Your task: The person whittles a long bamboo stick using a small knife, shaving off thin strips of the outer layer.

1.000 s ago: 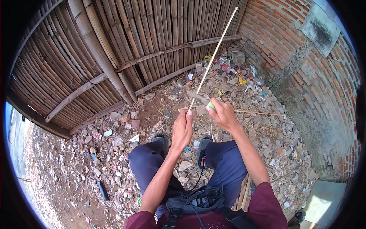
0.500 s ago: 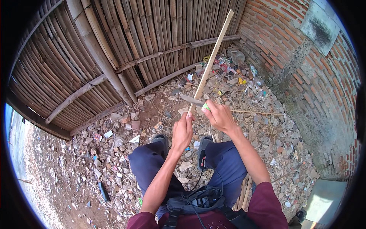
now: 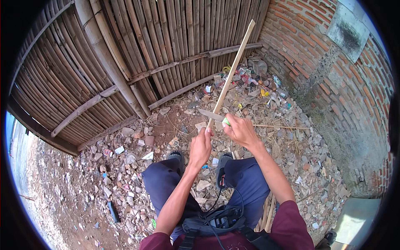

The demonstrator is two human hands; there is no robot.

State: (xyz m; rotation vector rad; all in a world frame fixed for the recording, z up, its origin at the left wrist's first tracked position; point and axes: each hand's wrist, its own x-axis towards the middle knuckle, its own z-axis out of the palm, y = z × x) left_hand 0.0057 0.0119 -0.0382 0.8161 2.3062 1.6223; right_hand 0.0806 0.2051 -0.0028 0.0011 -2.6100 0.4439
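Note:
A long pale strip of wood or bamboo (image 3: 230, 79) slants up and away from me toward the corner. My left hand (image 3: 201, 149) is closed round its lower end, thumb laid along the strip. In my right hand (image 3: 242, 131) is a knife (image 3: 211, 115) with a green handle, gripped with the fingers wrapped round it. The blade points left and lies across the strip a little above my left hand. The strip's bottom tip is hidden inside my left fist.
A bamboo slat fence (image 3: 175, 46) rises ahead and left, meeting a brick wall (image 3: 300, 46) on the right. Rubble (image 3: 137, 166) and litter cover the ground round my shoes (image 3: 223, 168). A thin stick (image 3: 281, 126) lies right of my hands. Wooden pieces (image 3: 266, 214) lie beside my right leg.
The strip's far end sits slightly lower in the picture than before. The knife and both hands have shifted down a little, with both grips kept.

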